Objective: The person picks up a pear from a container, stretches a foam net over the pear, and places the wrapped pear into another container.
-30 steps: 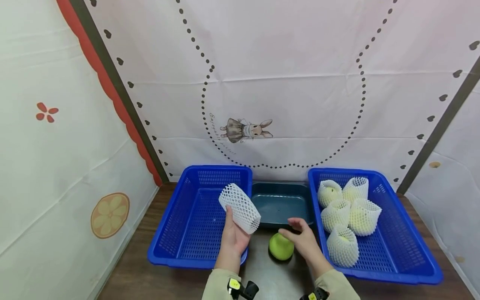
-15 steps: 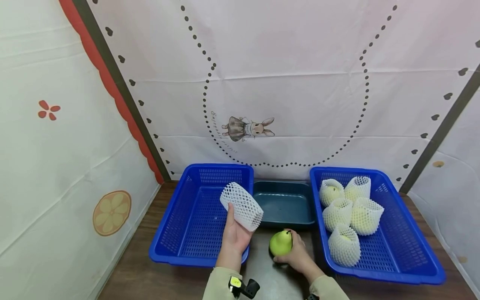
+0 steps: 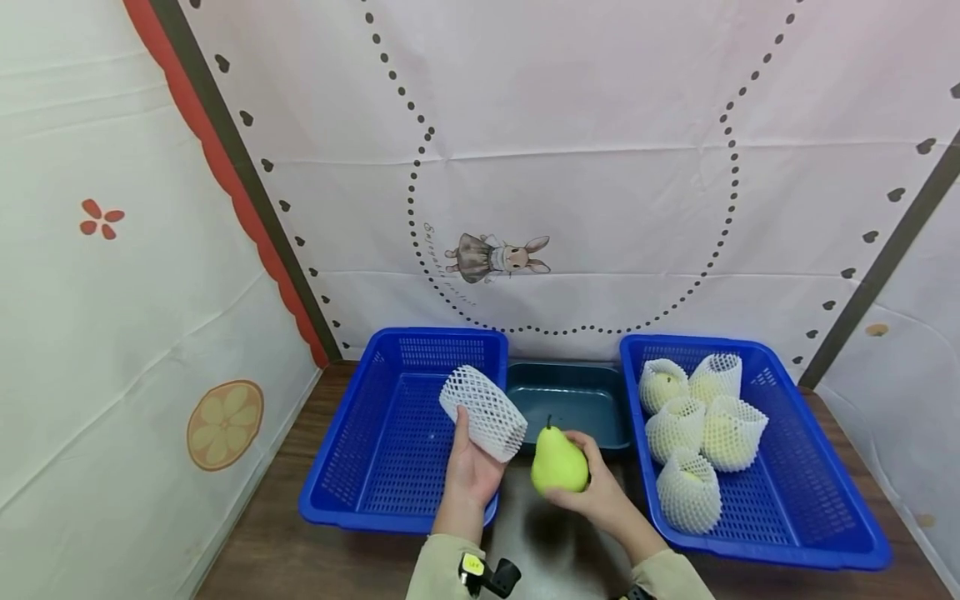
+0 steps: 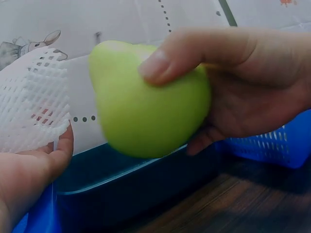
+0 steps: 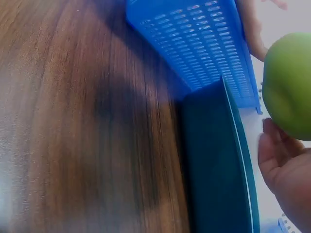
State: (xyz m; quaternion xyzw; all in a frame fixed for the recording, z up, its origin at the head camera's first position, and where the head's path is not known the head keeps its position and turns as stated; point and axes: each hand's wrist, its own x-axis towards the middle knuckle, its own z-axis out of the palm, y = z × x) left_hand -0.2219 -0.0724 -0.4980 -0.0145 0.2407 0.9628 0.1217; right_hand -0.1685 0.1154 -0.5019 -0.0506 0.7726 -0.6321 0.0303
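A green pear (image 3: 558, 463), stem up, is gripped in my right hand (image 3: 597, 492) above the table between the two blue baskets. In the left wrist view the thumb presses on the near side of the pear (image 4: 146, 107), with the other fingers behind it. My left hand (image 3: 472, 475) holds a white foam net sleeve (image 3: 483, 412) over the right side of the left basket. The sleeve (image 4: 34, 104) has an open end facing the pear, and the two are apart. In the right wrist view the underside of the pear (image 5: 291, 92) shows at the right edge.
The left blue basket (image 3: 322, 508) has nothing visible inside. In the right blue basket (image 3: 832, 517) lie several pears in foam nets (image 3: 687, 492). A dark green tray (image 3: 567, 408) stands between the baskets at the back. A patterned cloth (image 3: 600, 208) hangs behind the wooden table (image 3: 255, 542).
My right hand has closed around the pear, lifted it off the table and tipped it upright. The left hand with the foam sleeve has barely moved.
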